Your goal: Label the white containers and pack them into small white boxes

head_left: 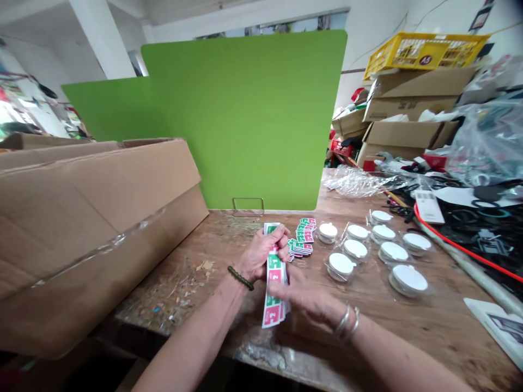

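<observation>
Left hand: the left hand (263,251) is closed around the upper part of a stack of sticker strips (274,277), fingers curled over its top edge; a dark bead bracelet (240,277) sits on that wrist.
Right hand: the right hand (304,294) grips the lower half of the same stack from the right side, fingers wrapped across the strips; 2 metal bangles (347,322) ring the wrist.
Sticker strips: held upright-lengthwise above the near middle of the wooden table (196,283), showing green and pink-red squares, some printed with a 2.
Loose stickers: a small heap of cut stickers (302,238) in the same colours lies on the table just beyond the hands, close to the fingertips.
White discs: 9 round white discs (359,250) in clear wrapping are spread on the table to the right of the hands, near but not touching them.
Left side: a large cardboard box (90,218) lies along the left edge of the table, close to the left forearm.
Behind: a green divider panel (245,120) stands across the far edge of the table on a wire foot (248,207).
Right side: clear plastic bags (359,179), black parts with a red cord (461,247), and stacked cartons topped by a yellow crate (425,51) crowd the far right.
</observation>
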The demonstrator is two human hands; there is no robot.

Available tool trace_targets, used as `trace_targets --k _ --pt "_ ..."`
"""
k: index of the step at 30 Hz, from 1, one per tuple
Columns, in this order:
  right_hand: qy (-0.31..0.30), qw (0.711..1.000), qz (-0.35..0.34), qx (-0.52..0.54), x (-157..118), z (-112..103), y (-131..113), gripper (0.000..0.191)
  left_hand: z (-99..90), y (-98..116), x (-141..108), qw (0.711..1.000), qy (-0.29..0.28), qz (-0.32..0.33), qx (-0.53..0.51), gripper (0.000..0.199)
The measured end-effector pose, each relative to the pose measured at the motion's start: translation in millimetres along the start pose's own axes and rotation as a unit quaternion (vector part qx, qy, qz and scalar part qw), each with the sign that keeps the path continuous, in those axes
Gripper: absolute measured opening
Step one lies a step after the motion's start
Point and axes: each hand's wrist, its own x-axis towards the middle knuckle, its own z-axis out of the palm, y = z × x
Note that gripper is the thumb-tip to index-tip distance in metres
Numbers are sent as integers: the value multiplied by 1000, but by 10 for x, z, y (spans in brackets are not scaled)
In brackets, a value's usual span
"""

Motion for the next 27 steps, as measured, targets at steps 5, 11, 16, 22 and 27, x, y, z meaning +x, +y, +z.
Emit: trace_targets --k 5,11,16,22,27 --pt "14 978 52 200 -297 287 39 37 135 -76 -239 997 -3 40 -63 32" --pt "-58 974 143 164 -494 162 -152 54 141 -509 -635 996 27 -17 -83 33" --pt "-143 953 148 224 -634 139 -51 79 315 -546 -813 994 46 71 -69 22" --pt "-187 971 32 -145 -833 82 -188 35 574 -534 -970 982 -58 48 -175 29" --pt "-164 924 -34 -343 -1097 -131 -335 24 162 -524 -929 976 2 -154 -156 39"
